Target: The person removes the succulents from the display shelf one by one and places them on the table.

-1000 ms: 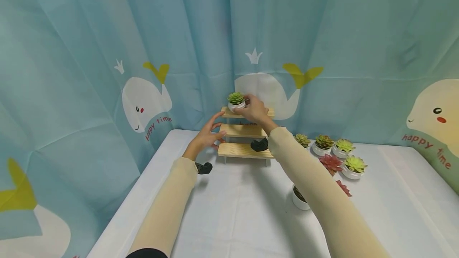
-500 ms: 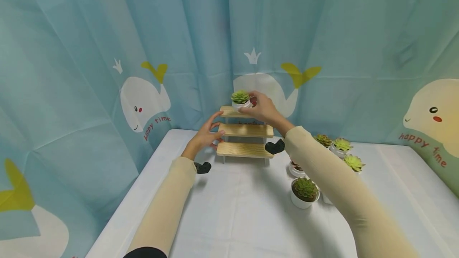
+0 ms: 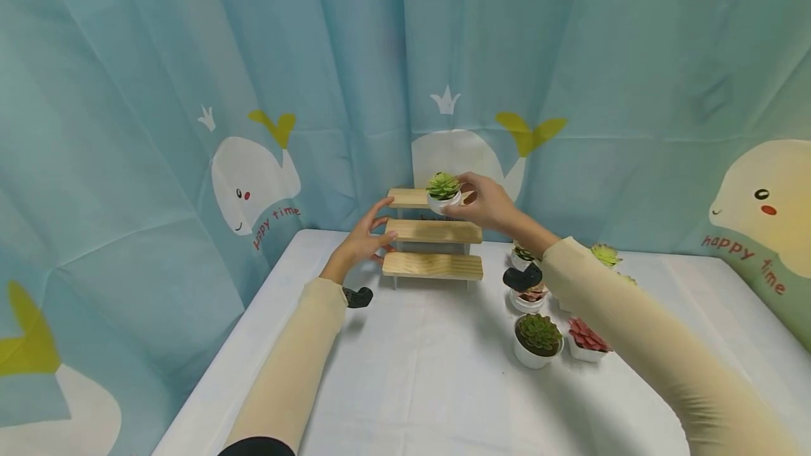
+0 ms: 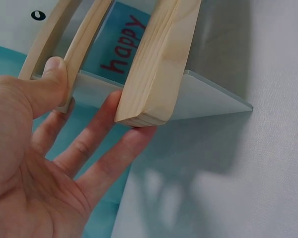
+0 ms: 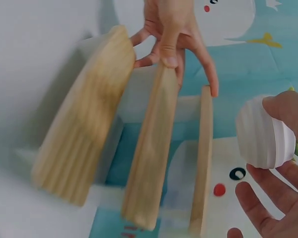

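Observation:
My right hand point(image 3: 484, 201) pinches a small white pot point(image 5: 264, 133) with a green succulent point(image 3: 443, 186), between thumb and fingers. In the head view the pot overlaps the top board of a three-tier wooden stand point(image 3: 433, 266). At the stand's left end is my left hand point(image 4: 54, 158), its fingers spread. The thumb lies on the end of the middle board point(image 4: 89, 42), while two fingertips reach the lowest board point(image 4: 161, 64). Another finger of that hand touches the top board point(image 5: 203, 148) in the right wrist view.
Right of the stand, several potted succulents stand on the white tabletop point(image 3: 405, 371), among them a dark green one point(image 3: 538, 336) and a red one point(image 3: 586, 336). My right sleeve point(image 3: 633, 329) hides part of the group. A blue whale-print curtain point(image 3: 355, 55) hangs behind.
The right hand has carried the succulent rightward from the top board's left part, rising a little, then dropping lower. The left hand has stayed at the stand.

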A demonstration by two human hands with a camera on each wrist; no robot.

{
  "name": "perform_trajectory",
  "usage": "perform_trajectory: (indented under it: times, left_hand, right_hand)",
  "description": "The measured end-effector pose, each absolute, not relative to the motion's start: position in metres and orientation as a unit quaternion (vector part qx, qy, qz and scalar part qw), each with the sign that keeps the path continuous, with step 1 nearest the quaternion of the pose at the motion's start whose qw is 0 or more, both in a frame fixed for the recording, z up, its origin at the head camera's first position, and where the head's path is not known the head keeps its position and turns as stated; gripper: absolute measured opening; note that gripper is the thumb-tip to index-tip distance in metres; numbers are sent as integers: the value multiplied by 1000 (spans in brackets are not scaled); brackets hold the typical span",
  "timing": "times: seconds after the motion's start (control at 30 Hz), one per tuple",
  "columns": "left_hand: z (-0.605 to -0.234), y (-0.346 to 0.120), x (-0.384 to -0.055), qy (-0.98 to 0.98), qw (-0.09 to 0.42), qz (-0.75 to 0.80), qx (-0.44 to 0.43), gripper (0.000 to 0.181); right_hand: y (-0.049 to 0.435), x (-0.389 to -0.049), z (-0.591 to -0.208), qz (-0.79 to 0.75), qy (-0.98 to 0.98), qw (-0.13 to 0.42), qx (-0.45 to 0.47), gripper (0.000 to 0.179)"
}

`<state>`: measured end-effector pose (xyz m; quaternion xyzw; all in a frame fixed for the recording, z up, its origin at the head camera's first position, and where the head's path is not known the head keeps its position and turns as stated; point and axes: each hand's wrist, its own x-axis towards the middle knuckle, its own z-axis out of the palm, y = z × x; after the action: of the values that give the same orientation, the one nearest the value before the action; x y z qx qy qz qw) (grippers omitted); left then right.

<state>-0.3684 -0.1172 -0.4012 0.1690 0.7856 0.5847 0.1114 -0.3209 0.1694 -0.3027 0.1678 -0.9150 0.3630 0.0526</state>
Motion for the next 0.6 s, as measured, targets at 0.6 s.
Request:
perform_trajectory:
  times: [0.6]
  left_hand:
    - [-404, -118, -366, 783, 111, 584, 183, 77]
  right_hand:
    - [263, -246, -319, 366, -916, 23, 161, 80]
